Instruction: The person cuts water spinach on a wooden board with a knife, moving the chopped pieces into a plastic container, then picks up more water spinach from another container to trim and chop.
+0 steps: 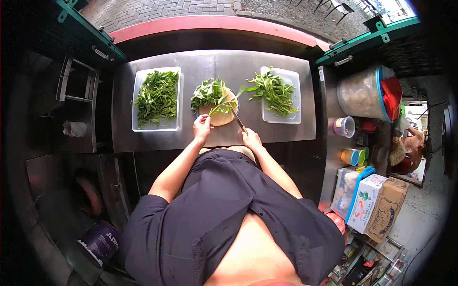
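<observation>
My left hand [202, 127] pinches the stem end of a leafy green sprig [220, 106] at the near left edge of a round wooden board [222, 119]. In my right hand [251, 138] is a knife [237, 120], its blade angled up and left over the board's right side. A pile of leafy greens [208, 93] lies on the far left part of the board. To the left, a clear tray [180, 102] holds many leaves. The tray on the right [296, 95] holds long-stemmed greens [276, 93], some hanging over its left edge.
All this stands on a metal table [200, 59]. Right of it are a large tub with a blue rim [360, 93], small jars [343, 127] and a cardboard box [387, 207]. A purple bucket [99, 243] is at the lower left. Paving shows beyond a pink ledge [214, 22].
</observation>
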